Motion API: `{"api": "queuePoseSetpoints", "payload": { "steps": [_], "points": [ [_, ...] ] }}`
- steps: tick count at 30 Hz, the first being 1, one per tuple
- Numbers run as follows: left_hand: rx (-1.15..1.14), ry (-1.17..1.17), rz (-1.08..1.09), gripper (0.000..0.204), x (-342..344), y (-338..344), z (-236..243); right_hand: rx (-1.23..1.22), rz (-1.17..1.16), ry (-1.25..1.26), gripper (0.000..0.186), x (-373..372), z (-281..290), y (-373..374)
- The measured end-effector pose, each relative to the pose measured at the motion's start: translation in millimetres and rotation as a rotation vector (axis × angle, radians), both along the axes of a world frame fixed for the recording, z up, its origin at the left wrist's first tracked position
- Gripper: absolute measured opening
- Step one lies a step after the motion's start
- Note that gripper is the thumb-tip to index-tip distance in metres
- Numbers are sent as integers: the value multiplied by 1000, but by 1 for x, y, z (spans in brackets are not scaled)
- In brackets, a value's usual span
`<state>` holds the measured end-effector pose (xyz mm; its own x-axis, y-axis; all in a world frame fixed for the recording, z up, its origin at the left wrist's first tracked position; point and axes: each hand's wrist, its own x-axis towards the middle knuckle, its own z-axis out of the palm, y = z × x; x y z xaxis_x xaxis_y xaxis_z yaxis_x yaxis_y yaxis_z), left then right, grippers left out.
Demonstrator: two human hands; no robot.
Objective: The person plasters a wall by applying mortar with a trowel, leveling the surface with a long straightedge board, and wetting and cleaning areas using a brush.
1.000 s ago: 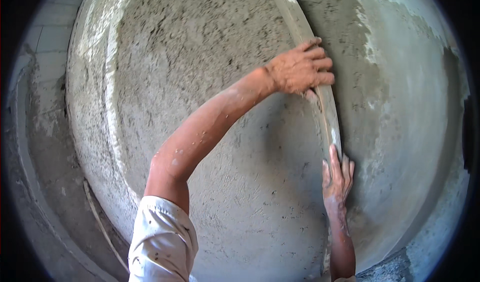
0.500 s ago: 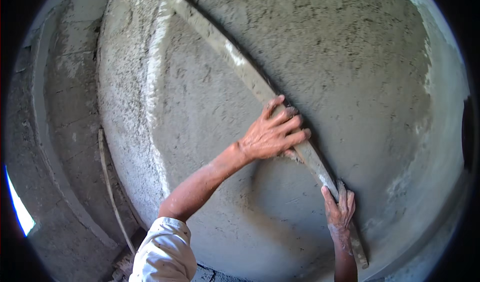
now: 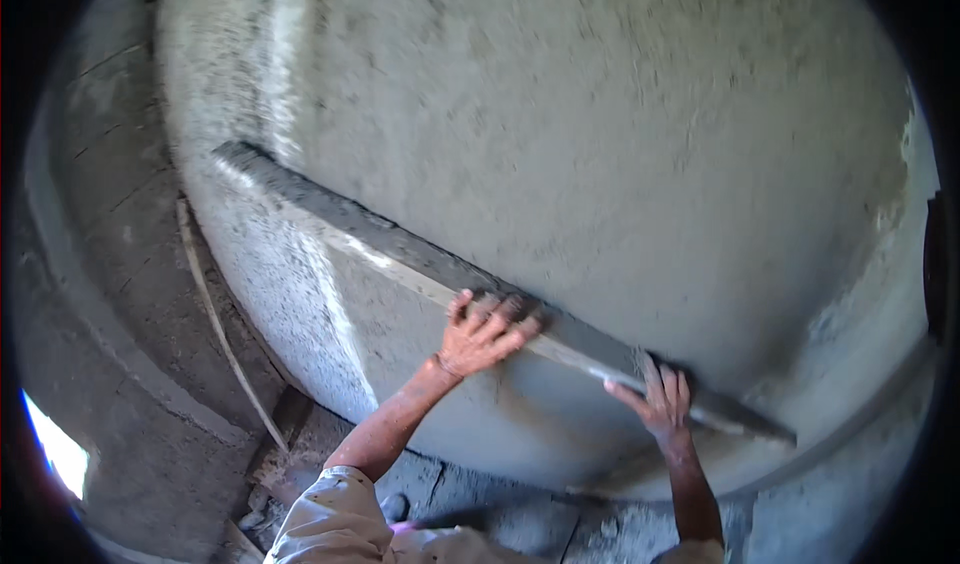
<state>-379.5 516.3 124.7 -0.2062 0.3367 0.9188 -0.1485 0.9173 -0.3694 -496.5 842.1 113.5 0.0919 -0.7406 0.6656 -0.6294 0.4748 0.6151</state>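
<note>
A long straightedge board (image 3: pixel 410 262), smeared with grey mortar, lies slantwise against a wet plastered wall (image 3: pixel 520 134). Its upper end is at the left and its lower end at the right. Near the board's middle, my left hand (image 3: pixel 482 332) grips it with the fingers curled over the top edge. My right hand (image 3: pixel 660 394) clasps it closer to the lower right end, thumb along the near face. Wet mortar lines the board's upper face. The palm sides of both hands are hidden.
Rough, whitish plaster (image 3: pixel 240 94) covers the wall's left strip. A thin stick (image 3: pixel 220 324) leans against the block wall (image 3: pixel 110 204) at the left. Rubble (image 3: pixel 262 489) lies at its foot, and a floor (image 3: pixel 500 524) shows below. Bright light enters at the lower left.
The board's upper left end has swung down, so it lies much flatter. Both hands have kept their grip; my left hand is lower and farther left. Mortar now shows along the board's top.
</note>
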Motion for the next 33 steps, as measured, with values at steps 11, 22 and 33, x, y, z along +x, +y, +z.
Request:
{"api": "queuePoseSetpoints", "payload": {
  "steps": [11, 22, 33],
  "points": [
    [30, -124, 36, 37, -6, -6, -11, -2060, 78, -1142, 78, 29, -141, 85],
    [156, -234, -18, 51, 37, -60, -6, -2695, 648, -959, 63, -61, -156, 16],
    [1516, 700, -543, 85, 83, -239, -70, -2517, 459, -1035, 73, -37, -178, -24]
  ]
}}
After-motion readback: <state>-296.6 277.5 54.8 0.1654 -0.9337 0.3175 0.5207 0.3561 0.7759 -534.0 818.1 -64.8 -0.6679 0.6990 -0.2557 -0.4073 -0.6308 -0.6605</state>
